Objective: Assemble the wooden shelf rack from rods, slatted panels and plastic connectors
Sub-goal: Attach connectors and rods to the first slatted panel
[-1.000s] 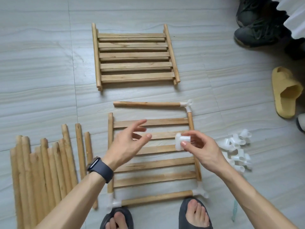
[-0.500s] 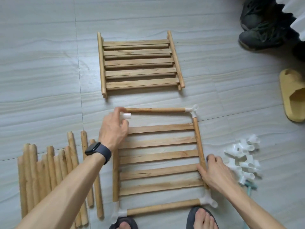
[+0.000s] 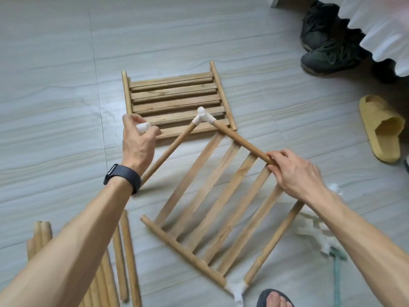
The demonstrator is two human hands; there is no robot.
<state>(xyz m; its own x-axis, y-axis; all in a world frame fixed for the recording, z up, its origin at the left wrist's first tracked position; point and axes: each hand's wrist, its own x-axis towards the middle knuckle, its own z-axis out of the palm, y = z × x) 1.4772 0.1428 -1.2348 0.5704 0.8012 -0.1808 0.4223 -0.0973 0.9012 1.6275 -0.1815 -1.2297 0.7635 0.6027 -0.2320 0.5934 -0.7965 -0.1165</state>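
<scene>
A slatted wooden panel (image 3: 217, 196) with rods and white connectors on its edges lies turned at an angle on the floor in front of me. My right hand (image 3: 294, 171) grips the panel's right side rail. A white corner connector (image 3: 204, 117) joins that rail to a rod (image 3: 170, 149) running down-left. My left hand (image 3: 138, 138) pinches a loose white connector (image 3: 143, 127) above the floor, left of that rod. Another white connector (image 3: 235, 290) sits at the panel's near corner. A second slatted panel (image 3: 174, 100) lies flat farther away.
A bundle of loose rods (image 3: 124, 258) lies at the lower left. White connectors (image 3: 318, 235) are piled at the right, partly behind my right arm. A yellow slipper (image 3: 382, 127) and dark shoes (image 3: 327, 49) sit at the far right. My sandalled foot (image 3: 274, 299) is at the bottom.
The near panel has been swung round from square to diagonal. My left hand has lifted off the rod end with the connector in it. My right hand has moved up the side rail.
</scene>
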